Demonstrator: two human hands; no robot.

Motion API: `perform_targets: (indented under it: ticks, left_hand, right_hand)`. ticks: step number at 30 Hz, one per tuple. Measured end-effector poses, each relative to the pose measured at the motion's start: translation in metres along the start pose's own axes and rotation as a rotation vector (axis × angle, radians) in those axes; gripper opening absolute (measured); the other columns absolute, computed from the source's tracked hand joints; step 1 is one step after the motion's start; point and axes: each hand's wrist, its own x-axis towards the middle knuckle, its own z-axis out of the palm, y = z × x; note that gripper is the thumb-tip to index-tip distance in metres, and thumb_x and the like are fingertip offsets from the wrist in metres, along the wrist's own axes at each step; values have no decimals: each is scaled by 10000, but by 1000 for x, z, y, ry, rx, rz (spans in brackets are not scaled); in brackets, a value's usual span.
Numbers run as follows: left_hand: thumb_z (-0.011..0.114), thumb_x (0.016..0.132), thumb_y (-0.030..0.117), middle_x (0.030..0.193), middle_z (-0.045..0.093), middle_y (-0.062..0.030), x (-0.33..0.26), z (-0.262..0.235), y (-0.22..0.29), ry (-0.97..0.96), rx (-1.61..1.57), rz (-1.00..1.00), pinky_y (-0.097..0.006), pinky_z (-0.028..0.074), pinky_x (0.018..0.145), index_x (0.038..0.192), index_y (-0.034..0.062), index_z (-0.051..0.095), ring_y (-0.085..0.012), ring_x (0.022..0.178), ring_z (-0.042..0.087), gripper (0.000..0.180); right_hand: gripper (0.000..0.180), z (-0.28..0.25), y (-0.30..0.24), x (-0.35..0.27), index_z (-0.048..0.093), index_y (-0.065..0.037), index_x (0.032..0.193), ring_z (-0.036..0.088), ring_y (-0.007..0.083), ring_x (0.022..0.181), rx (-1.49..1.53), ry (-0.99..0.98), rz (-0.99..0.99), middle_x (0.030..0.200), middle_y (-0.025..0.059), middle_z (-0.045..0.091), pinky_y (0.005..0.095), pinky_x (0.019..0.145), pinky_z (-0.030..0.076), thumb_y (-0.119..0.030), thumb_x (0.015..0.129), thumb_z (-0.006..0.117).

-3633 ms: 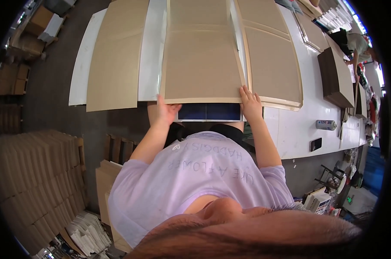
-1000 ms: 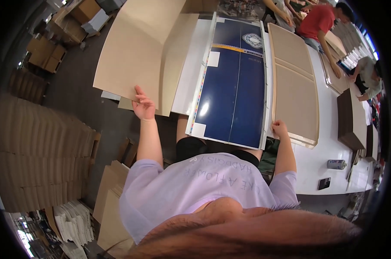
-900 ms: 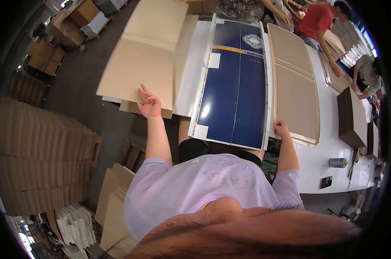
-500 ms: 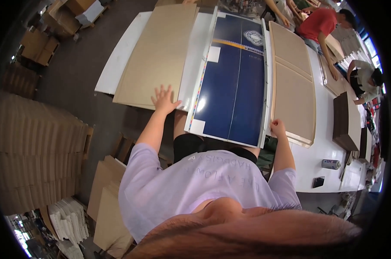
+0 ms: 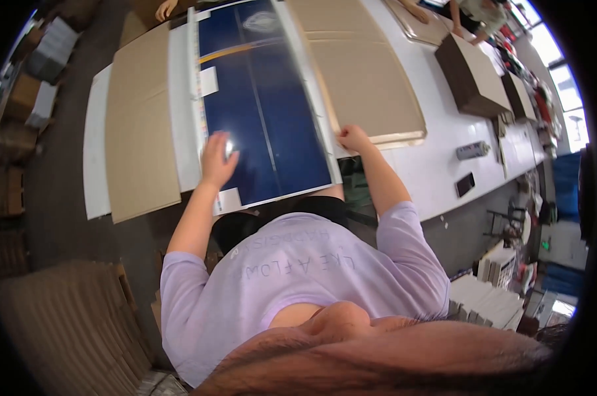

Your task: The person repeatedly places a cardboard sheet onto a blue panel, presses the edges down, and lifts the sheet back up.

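A long dark blue printed sheet [image 5: 249, 112] with white margins and an orange stripe lies lengthwise in front of me. My left hand [image 5: 218, 160] is at its left edge near the close end, fingers extended and thumb apart, holding nothing. At the near left corner of a tan board with a raised border [image 5: 364, 79], to the right of the sheet, my right hand [image 5: 354, 138] is closed. Whatever its curled fingers pinch is hidden. Left of the sheet lies a plain tan cardboard sheet [image 5: 140, 132].
The white table [image 5: 404, 171] carries a brown box-shaped stack [image 5: 470, 76], a spray can [image 5: 472, 150] and a dark phone [image 5: 465, 185] on the right. Another person's hand [image 5: 166, 9] shows at the far end. Stacked cardboard [image 5: 67, 317] stands at lower left.
My left hand has left the tan cardboard and come right to the blue sheet's left edge. My right hand stays closed by the bordered board's corner. The view has turned to the right.
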Motion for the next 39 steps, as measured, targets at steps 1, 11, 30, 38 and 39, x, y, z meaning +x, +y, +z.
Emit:
perform_targets:
  ticks: [1,11,30,38,39]
  left_hand:
    - [650,808,220,1264,532,-190,19,20,37,-87,-161,67,-443,397,1001,1267,56,522,-377,1179,494,504]
    - [574,847,431,1335,501,-68,71,179,195,-640,290,413,-606,204,1072,1268,77,557,-262,1313,369,550]
    - [467,902,438,1432,397,-102,73,188,209,-754,396,342,-614,179,1086,1359,65,471,-283,1368,293,590]
    - [501,883,411,1363,461,-81,73,186,209,-771,352,332,-608,193,1081,1326,71,492,-271,1335,330,559]
    - [501,883,411,1363,461,-81,74,186,207,-770,351,331,-608,193,1081,1326,71,492,-271,1335,330,559]
  right_hand:
    - [176,-1,-6,-4,677,-60,753,657,318,699,-31,-5,-6,729,163,671,400,661,527,-230,707,678]
    - [149,-9,-26,-36,662,-102,829,628,330,822,-146,261,-139,869,118,643,428,716,518,-237,768,644]
    - [150,-23,-33,-19,645,-122,842,642,277,888,-543,90,-326,902,61,645,409,722,516,-262,790,642]
    - [152,-45,-13,-17,636,-106,862,635,293,887,-349,44,-253,917,71,644,404,743,513,-214,762,676]
    - [172,-58,-6,-20,631,-107,868,626,292,895,-157,20,-154,913,68,638,404,753,508,-214,748,693]
